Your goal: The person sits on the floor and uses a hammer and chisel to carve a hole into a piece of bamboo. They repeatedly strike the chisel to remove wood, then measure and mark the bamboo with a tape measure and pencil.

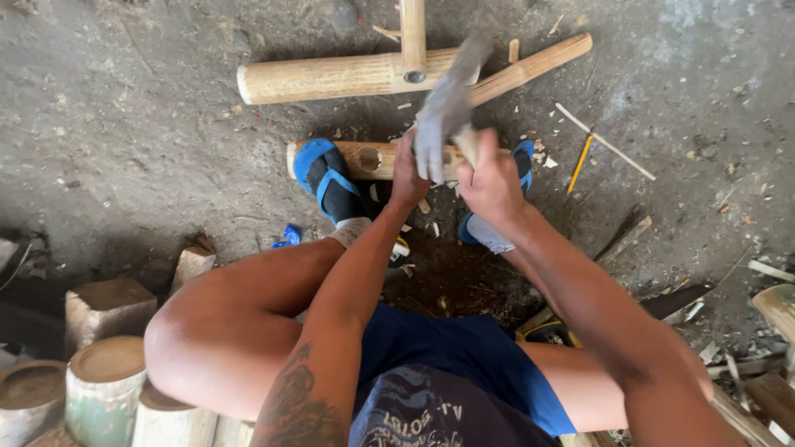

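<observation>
My right hand (490, 184) grips the wooden handle of a hammer (447, 112), whose grey head is blurred with motion just above a short bamboo piece (373, 160). That piece lies on the dirt floor, pinned under my two feet in blue sandals, the left (327, 178) and the right (520, 157). My left hand (406, 172) sits on the bamboo piece right beside the hammer head. Its fingers are hidden behind the blur, so what it grips does not show.
A thick bamboo pole (331, 77) with a thinner upright (411, 33) set through it and a slanted pole (534, 62) lies beyond. A yellow pencil (580, 163) and thin stick (609, 145) lie right. Cut bamboo stumps (103, 389) stand lower left; scraps lie lower right.
</observation>
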